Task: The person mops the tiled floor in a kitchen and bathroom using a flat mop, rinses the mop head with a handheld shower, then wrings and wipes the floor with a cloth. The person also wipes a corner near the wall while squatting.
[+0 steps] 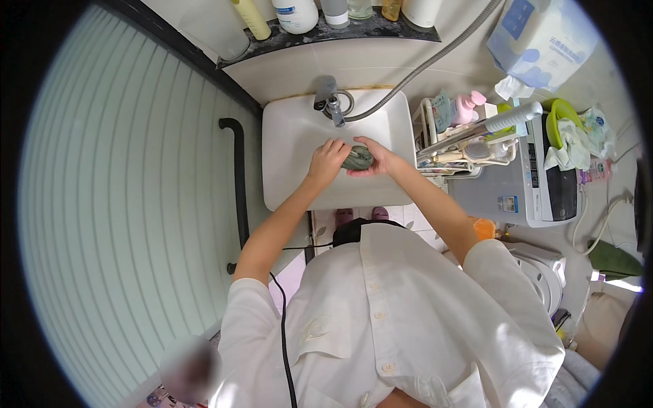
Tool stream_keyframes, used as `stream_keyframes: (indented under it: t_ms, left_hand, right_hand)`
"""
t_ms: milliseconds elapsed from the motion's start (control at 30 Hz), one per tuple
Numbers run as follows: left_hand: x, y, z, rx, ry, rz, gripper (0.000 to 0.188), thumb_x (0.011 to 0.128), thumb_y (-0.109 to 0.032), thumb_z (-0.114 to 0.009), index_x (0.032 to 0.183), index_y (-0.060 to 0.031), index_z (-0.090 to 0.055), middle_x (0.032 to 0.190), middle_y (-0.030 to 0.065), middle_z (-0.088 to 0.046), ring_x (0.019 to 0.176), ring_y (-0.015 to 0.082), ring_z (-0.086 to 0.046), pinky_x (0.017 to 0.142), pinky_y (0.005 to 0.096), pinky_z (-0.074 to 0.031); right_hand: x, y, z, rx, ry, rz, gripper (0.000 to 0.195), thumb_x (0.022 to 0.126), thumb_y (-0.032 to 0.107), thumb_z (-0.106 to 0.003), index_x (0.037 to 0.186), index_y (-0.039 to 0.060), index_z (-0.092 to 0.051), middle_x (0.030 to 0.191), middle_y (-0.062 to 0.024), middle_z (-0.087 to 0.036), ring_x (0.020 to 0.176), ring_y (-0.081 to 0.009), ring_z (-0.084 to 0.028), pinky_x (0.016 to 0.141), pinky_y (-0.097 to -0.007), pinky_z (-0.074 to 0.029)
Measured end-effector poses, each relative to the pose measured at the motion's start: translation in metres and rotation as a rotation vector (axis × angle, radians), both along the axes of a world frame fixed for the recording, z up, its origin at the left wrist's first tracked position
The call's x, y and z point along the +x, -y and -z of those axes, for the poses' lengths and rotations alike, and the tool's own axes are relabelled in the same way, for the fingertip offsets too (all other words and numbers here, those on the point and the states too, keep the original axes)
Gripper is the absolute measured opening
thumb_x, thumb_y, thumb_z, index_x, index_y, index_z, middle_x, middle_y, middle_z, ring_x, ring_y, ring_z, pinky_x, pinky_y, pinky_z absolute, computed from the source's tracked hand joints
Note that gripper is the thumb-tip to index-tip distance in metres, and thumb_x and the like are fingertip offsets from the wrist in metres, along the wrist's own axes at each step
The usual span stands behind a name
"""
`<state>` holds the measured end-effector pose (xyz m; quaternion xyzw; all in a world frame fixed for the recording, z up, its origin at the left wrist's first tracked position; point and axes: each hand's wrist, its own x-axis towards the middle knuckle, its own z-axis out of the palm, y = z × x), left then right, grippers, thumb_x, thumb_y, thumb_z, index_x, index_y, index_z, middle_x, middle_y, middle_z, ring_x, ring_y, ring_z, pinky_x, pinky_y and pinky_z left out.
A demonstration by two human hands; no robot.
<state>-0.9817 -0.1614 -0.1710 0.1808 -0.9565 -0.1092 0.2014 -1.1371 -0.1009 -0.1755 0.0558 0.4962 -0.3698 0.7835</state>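
Observation:
A small, rounded dark green bundle (359,158), perhaps folded cloth or a pouch, is held between both hands over the white washbasin (288,176). My left hand (329,159) grips its left end with curled fingers. My right hand (378,159) cups the opposite end, thumb on the far side and fingers on the near side. Folds show on the bundle's upper face; its underside is hidden. Behind the hands stands the chrome faucet (335,108), its spout pointing towards them.
A flexible metal hose (433,58) rises from beside the faucet. Bottles line the dark shelf (352,31) above. On the right are a crowded white rack (464,166) and a washing machine (492,196). A ribbed glass door (132,194) with a black handle (239,188) borders the left.

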Motion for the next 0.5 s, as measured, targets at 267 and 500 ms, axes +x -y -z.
stream_keyframes:
  t_ms: [267, 500]
  left_hand:
    - [-0.033, -0.02, -0.005, 0.322, 0.136, -0.251, 0.02, 0.057, -0.005, -0.06, 0.076, -0.0015, -0.054, 0.074, 0.014, -0.058, 0.068, 0.0332, -0.057, 0.058, 0.039, -0.046]
    - [-0.034, -0.014, -0.028, 1.16, 0.27, -0.227, 0.023, 0.056, -0.01, -0.068, 0.067, -0.0025, -0.05, 0.055, 0.005, -0.052, 0.04, 0.013, -0.048, 0.038, 0.025, -0.037]
  right_hand:
    - [0.009, -0.008, -0.005, -0.403, -0.951, 0.252, 0.022, 0.072, 0.016, -0.05, 0.061, -0.0023, -0.056, 0.051, -0.0128, -0.054, 0.041, -0.0239, -0.054, 0.036, -0.0303, -0.042]
    - [0.001, -0.01, -0.008, -0.904, -1.442, 0.087, 0.016, 0.067, 0.009, -0.05, 0.062, -0.0048, -0.055, 0.059, -0.0211, -0.053, 0.049, -0.0334, -0.052, 0.049, -0.035, -0.043]
